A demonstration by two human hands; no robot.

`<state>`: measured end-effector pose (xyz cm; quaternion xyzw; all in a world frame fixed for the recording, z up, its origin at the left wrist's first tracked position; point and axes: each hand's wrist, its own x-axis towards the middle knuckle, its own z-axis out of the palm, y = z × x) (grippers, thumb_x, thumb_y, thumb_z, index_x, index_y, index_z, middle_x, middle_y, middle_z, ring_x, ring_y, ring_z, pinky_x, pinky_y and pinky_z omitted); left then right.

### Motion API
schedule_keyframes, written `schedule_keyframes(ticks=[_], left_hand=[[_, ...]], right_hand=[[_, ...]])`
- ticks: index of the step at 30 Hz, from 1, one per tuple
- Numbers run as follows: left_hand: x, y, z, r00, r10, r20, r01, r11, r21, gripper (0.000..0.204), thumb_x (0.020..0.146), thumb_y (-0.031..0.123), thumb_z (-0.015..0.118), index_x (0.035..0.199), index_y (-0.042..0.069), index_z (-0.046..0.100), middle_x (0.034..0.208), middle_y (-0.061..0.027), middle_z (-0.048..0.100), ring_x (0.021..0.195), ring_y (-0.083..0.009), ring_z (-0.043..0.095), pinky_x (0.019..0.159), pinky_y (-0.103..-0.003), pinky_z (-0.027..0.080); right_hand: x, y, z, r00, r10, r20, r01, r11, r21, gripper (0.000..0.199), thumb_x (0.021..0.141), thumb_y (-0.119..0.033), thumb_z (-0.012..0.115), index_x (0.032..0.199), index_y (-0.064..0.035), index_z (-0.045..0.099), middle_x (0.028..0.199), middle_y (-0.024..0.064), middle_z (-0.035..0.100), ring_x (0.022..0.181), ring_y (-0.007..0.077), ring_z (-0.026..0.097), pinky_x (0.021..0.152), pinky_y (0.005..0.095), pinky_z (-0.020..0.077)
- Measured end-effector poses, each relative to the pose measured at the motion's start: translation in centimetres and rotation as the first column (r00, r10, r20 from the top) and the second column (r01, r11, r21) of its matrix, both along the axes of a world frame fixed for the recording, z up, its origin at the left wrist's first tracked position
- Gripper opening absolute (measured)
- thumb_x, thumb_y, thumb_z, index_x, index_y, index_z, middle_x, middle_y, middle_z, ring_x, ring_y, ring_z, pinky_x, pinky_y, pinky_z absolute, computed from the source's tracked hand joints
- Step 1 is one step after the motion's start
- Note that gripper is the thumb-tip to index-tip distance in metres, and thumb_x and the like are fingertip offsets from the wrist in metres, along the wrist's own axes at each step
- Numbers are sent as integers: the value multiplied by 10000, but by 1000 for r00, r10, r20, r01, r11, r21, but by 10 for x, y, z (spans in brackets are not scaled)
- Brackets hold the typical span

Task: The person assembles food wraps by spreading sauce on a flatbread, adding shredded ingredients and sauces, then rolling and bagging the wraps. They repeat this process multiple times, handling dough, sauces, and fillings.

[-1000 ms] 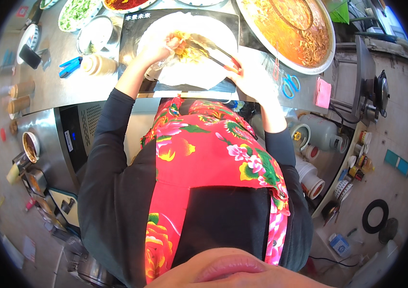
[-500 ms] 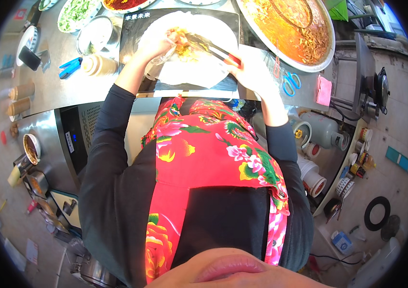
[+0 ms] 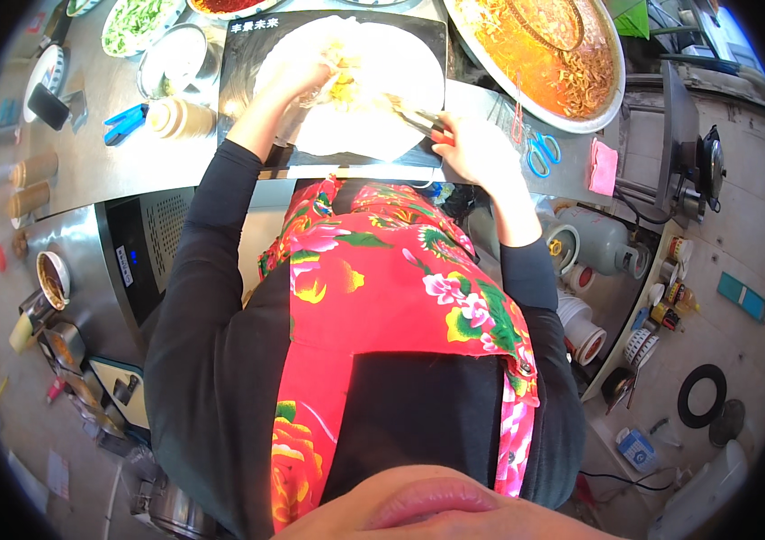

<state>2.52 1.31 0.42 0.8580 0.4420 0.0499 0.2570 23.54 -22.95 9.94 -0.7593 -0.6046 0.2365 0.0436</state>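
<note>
A round, glaring white sheet, like a thin flatbread [image 3: 355, 135], lies on a black board [image 3: 243, 67]. Yellowish food pieces [image 3: 343, 87] are heaped at its middle. My left hand [image 3: 309, 76] reaches in at the heap's left side, fingers curled together; bright light washes out whatever they hold. What looks like a clear plastic covering hangs around that hand. My right hand [image 3: 471, 151], at the sheet's right edge, grips tongs [image 3: 420, 117] with a red part at the grip. Their tips point left, over the sheet and apart from the heap.
A big pan of red broth [image 3: 555, 63] stands at the right, with blue scissors [image 3: 542, 155] and a pink cloth [image 3: 602, 166] nearer me. Leftward are a squeeze bottle [image 3: 180, 119], a blue clip-like tool [image 3: 125, 124], a metal bowl [image 3: 175, 58] and chopped greens [image 3: 141, 25].
The tongs have drawn back from the heap toward the right and nearer me. My left hand has moved slightly up and stays by the food.
</note>
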Motion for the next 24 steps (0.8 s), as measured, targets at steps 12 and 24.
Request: schedule_keyframes(ticks=[12,24], left_hand=[[3,-34,36,802,273,532,29,871,-491,309,980,251,585,1227,72,634,1122,-86,694,976,-193,675,835,-329,543],[236,-171,28,769,604,210,448,-274,-851,136,960,219,603,963,84,585,825,-16,589,701,-109,555,658,-277,525]], right_hand=[[147,-24,63,831,-232,505,220,972,86,373,799,-216,708,1135,-65,654,957,168,705,921,313,688,791,428,539],[297,69,-46,635,179,751,70,956,-286,206,852,-125,571,928,-83,758,929,108,742,883,262,726,736,416,557]])
